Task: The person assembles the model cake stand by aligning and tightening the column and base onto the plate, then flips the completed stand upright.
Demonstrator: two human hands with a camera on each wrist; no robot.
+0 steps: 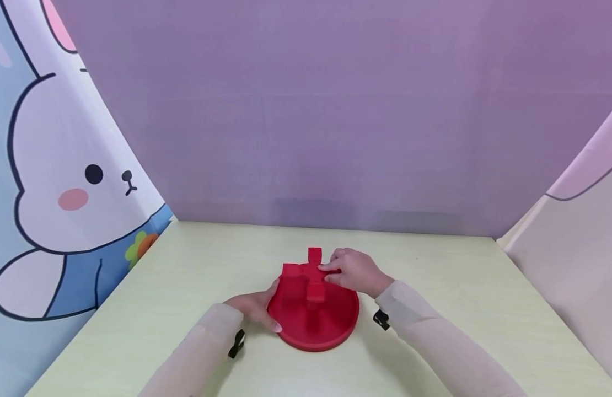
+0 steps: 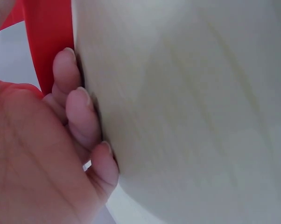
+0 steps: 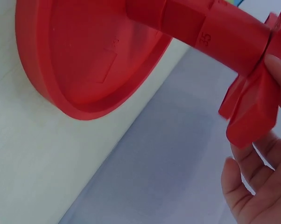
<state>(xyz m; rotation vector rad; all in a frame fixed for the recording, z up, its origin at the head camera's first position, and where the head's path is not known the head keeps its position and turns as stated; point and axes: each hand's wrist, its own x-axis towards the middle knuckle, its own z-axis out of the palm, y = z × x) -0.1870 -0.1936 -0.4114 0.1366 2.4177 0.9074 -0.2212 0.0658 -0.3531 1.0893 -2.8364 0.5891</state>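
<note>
A red round base (image 1: 313, 341) with a raised rim lies flat on the table. From its middle rises a red post (image 3: 192, 21) marked with the number 35. On top of the post sits a red cross-shaped knob (image 1: 313, 273) with blocky arms. My left hand (image 1: 256, 309) grips the left side of the base, its fingers bent against the rim near the tabletop. With thumb and fingers, my right hand (image 1: 357, 271) pinches the right arm of the knob, which those fingers partly hide.
The pale wooden table (image 1: 435, 309) spreads around the base. A purple-grey panel (image 1: 336, 110) stands along its back edge. Cloth with a cartoon rabbit (image 1: 63, 165) hangs on the left, and another pale cloth (image 1: 579, 264) on the right.
</note>
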